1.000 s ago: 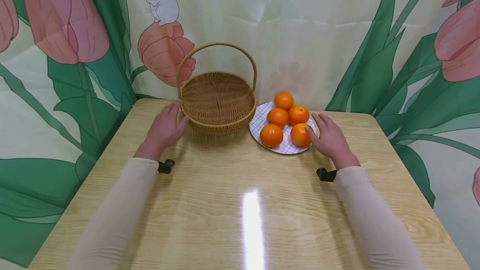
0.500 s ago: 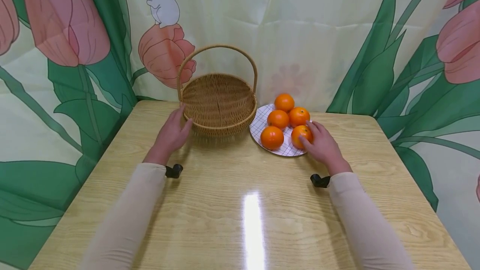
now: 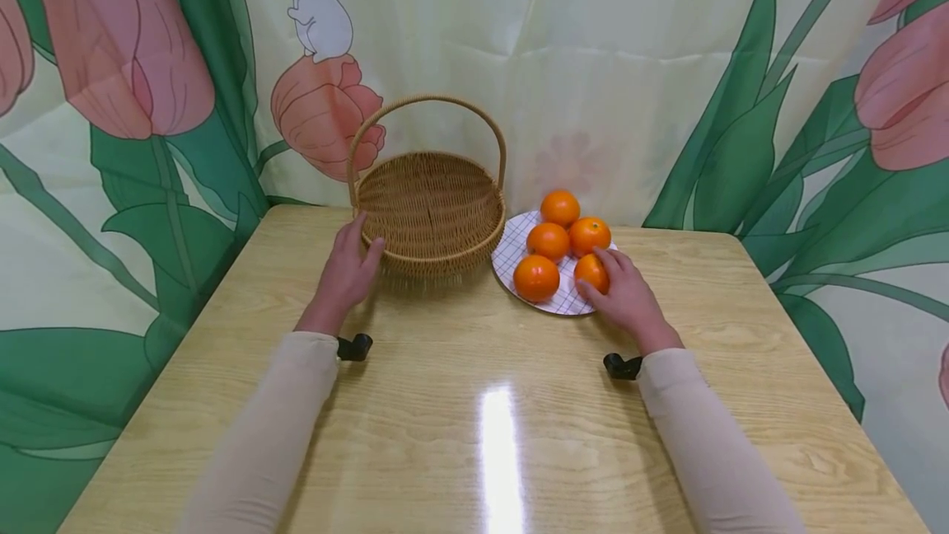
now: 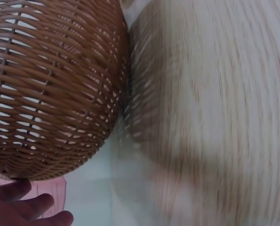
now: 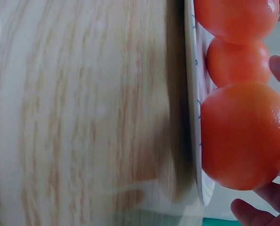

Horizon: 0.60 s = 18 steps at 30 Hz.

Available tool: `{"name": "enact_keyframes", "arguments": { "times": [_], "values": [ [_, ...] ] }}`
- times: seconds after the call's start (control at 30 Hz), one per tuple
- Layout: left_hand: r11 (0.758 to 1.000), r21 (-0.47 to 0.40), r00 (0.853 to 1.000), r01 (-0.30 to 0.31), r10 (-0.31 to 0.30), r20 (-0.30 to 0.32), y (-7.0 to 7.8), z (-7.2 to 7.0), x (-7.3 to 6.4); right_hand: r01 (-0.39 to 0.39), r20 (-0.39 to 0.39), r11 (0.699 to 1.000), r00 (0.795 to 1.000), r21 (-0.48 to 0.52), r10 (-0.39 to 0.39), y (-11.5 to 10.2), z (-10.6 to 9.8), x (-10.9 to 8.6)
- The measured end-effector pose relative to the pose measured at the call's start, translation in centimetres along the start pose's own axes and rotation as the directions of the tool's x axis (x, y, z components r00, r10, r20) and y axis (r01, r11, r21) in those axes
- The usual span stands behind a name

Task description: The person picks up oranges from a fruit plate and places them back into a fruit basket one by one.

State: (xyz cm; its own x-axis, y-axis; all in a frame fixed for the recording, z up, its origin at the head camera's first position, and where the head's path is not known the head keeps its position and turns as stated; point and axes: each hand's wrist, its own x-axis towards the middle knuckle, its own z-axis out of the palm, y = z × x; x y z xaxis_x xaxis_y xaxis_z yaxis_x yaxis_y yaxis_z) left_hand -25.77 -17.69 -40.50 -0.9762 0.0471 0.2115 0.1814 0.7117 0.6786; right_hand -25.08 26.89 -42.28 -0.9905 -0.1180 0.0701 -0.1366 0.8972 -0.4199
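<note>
A wicker basket (image 3: 430, 204) with a tall arched handle stands at the back of the table. My left hand (image 3: 347, 270) is at its left side, fingers extended by the rim; in the left wrist view, fingertips (image 4: 41, 205) lie close under the woven wall. Whether they press on it is hard to tell. To the right, a white plate (image 3: 507, 258) with a blue grid pattern bears several oranges (image 3: 537, 278). My right hand (image 3: 626, 297) curls its thumb and fingers around the front right orange (image 5: 245, 136), which still sits on the plate.
The pale wooden table (image 3: 415, 402) carries a bright light reflection. A floral curtain (image 3: 593, 105) hangs right behind the basket and plate. Black wrist cameras (image 3: 356, 347) jut inward from both sleeves.
My right hand has moved left onto the front right orange, and its fingers have closed in around it. My left hand has shifted slightly right and nearer along the basket's side.
</note>
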Motion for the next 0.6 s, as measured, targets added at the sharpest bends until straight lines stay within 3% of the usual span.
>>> {"name": "enact_keyframes", "arguments": {
  "times": [0.33,0.6],
  "values": [
    [0.987,-0.157,0.998,0.019,-0.029,-0.064,0.1,1.2,-0.2,-0.003,0.005,1.000,1.000,0.030,0.003,-0.3,0.2,-0.1],
    [0.973,-0.231,0.992,0.018,-0.047,-0.121,0.0,2.1,-0.2,0.016,-0.015,0.998,1.000,0.062,-0.015,-0.4,0.2,-0.1]
  ]
}}
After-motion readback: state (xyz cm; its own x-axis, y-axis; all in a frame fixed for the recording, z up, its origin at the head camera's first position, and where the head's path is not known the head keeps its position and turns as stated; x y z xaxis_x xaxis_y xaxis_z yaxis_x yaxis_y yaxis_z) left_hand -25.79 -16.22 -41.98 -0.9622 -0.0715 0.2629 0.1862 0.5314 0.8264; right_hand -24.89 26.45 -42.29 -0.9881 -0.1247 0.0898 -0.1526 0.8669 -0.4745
